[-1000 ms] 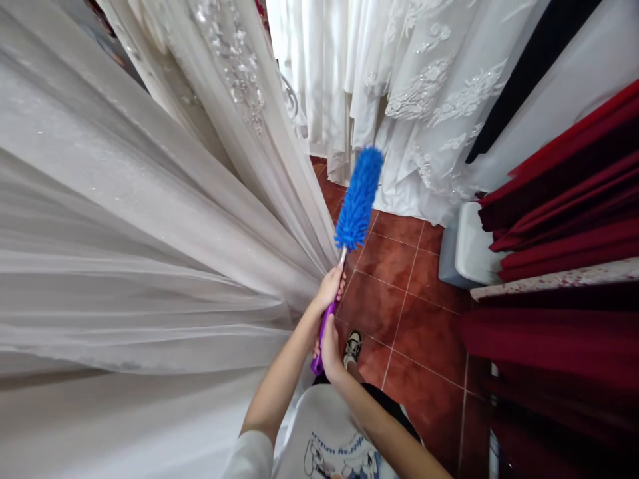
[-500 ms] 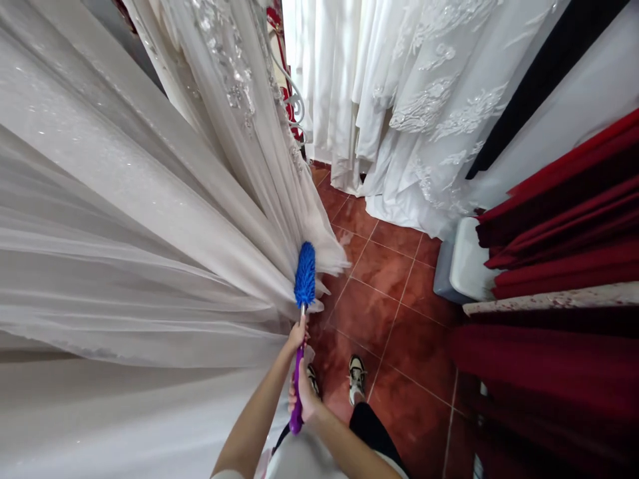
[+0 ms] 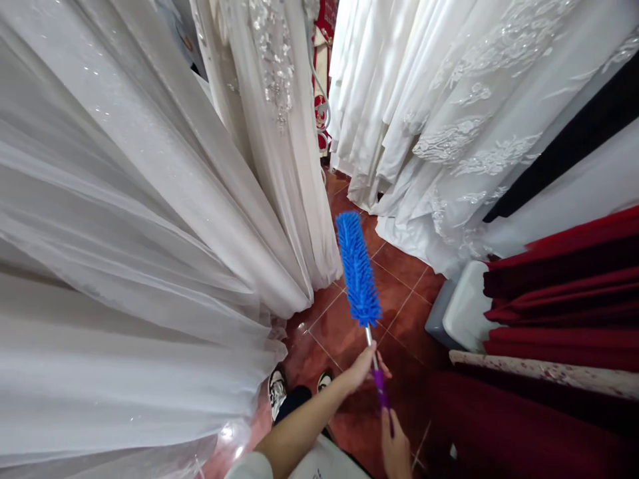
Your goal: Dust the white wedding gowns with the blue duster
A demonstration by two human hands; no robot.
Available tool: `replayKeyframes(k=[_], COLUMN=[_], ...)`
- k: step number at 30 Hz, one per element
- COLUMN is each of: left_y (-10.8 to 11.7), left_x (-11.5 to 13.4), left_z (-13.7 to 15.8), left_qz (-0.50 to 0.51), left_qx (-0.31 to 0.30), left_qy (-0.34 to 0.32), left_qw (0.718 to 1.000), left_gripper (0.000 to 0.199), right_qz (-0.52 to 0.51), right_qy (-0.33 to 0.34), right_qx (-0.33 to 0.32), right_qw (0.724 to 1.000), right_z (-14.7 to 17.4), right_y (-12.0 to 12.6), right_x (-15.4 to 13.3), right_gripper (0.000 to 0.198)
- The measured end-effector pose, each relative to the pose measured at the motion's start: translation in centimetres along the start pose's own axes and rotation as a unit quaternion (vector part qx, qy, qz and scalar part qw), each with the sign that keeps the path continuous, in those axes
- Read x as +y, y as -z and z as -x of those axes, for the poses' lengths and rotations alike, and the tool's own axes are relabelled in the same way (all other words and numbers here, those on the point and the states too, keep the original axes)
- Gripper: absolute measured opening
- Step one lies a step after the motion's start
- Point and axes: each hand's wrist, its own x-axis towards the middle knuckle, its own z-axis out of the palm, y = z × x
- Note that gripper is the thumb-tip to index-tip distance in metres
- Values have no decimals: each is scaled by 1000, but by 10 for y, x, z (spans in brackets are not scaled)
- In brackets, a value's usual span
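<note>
A duster (image 3: 357,269) with a fluffy blue head, metal shaft and purple handle is held out in front of me over the tiled floor. My left hand (image 3: 365,367) grips its metal shaft just below the blue head. Lower down, my right hand (image 3: 394,439) is wrapped round the end of the purple handle. The blue head is apart from the white gowns (image 3: 279,253) hanging on the left, whose hems come close to the floor.
White lace dresses (image 3: 449,153) hang at the back right, above red floor tiles (image 3: 324,319). Dark red garments (image 3: 564,299) hang on the right beside a grey and white bin (image 3: 464,306). A black garment (image 3: 549,153) hangs among the white ones. My shoes (image 3: 276,389) are below.
The duster has come away from the gown hems on the left and swung right over the floor, rising closer to me. Both hands moved right with it, and the view has turned.
</note>
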Motion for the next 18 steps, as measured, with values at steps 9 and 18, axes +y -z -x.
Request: replayKeyframes(k=[9,18], left_y=[-14,45], left_x=[132,87], left_z=[55,-81], left_qz=[33,220], left_qx=[120,98], left_qy=[-392,-91], left_qw=[911,966], left_gripper=[44,44], right_qz=[182,453], right_qy=[396,490], right_qx=[14,-103], right_qw=[900,738], right_z=[-104,-214], right_y=[71,106], right_x=[-129,-119], right_gripper=[55,34])
